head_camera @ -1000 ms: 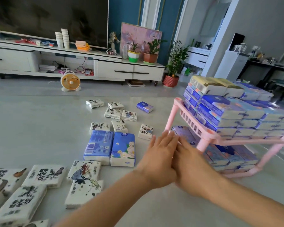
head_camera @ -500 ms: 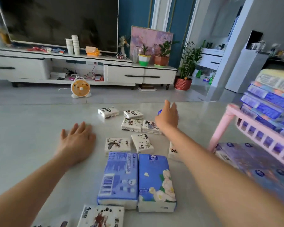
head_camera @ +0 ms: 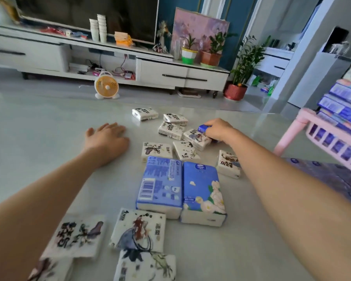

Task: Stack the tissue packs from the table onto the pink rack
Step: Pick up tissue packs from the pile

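One blue pack point(head_camera: 203, 129): we are gripping it in our curled right hand point(head_camera: 219, 131), left hand point(head_camera: 107, 138) lying flat and empty; we should be lifting it clear of the white packs point(head_camera: 170, 129).

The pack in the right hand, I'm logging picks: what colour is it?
Blue. The head view shows the pack in the right hand.

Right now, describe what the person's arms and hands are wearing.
The left hand and right hand are bare: no gloves, rings or watch in view. Both forearms are bare too, with no sleeve in the frame.
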Motion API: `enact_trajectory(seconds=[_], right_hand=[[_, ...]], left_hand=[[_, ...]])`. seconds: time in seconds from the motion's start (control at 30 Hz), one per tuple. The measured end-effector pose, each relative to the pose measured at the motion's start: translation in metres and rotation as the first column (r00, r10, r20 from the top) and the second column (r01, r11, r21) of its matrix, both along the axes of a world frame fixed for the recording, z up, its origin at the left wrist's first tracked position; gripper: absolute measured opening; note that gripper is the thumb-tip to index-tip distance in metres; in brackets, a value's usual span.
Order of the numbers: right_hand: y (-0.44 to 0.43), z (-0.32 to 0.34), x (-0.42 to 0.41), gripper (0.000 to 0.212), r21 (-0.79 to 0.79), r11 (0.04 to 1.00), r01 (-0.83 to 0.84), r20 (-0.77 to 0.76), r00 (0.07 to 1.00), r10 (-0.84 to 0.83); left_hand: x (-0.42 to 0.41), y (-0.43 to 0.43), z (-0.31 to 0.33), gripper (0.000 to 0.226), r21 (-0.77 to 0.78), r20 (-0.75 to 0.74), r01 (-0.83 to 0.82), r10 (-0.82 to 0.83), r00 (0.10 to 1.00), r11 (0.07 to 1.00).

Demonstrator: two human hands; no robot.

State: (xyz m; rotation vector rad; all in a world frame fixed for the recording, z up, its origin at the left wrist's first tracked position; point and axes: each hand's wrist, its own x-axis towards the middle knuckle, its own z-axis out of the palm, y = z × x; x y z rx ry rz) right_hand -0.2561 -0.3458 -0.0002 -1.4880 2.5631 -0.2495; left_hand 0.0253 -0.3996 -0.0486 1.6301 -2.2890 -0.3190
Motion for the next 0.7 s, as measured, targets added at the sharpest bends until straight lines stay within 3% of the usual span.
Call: enact_trajectory(seconds=[0.1, 0.2, 0.3, 0.37, 0.43, 0.5, 0.6, 0.7], right_hand=[[0.036, 0.011, 0.021, 0.035, -0.028, 1.0, -0.012, -0.011, 1.0, 0.012], [0.075, 0.022, 0.049, 0.041, -0.343, 0.938, 0.055, 0.114, 0.993, -0.017], [0.135, 0.032, 0.104, 0.05, -0.647, 0.762, -0.031, 0.235, 0.943, 0.238], [0.19, 0.036, 0.145, 0.05, -0.763, 0.643, -0.068, 0.305, 0.839, 0.451], [0.237, 0.032, 0.175, 0.052, -0.795, 0.603, -0.069, 0.38, 0.719, 0.582], [0.26, 0.028, 0.193, 0.055, -0.778, 0.628, -0.004, 0.491, 0.62, 0.612], [0.268, 0.027, 0.211, 0.045, -0.648, 0.753, 0.116, 0.722, 0.407, 0.559], [0.278, 0.028, 0.217, 0.032, -0.575, 0.817, 0.039, 0.776, 0.342, 0.53]], left_hand=[[-0.003, 0.009, 0.017, 0.05, 0.132, 0.07, -0.009, -0.001, 0.998, 0.991], [0.002, 0.033, 0.042, 0.043, 0.3, 0.117, 0.021, -0.059, 0.991, 0.954], [0.033, 0.079, 0.072, 0.054, 0.539, -0.083, 0.113, -0.081, 0.993, 0.835], [0.056, 0.109, 0.083, 0.049, 0.515, -0.007, 0.094, -0.106, 0.994, 0.852], [0.079, 0.132, 0.09, 0.037, 0.443, 0.151, 0.023, -0.099, 0.984, 0.896], [0.11, 0.155, 0.101, 0.034, 0.305, 0.167, 0.046, -0.101, 0.981, 0.951], [0.174, 0.197, 0.123, 0.031, 0.05, 0.1, 0.077, -0.082, 0.992, 0.996], [0.228, 0.241, 0.132, 0.028, 0.036, 0.086, 0.014, -0.017, 0.996, 0.999]])
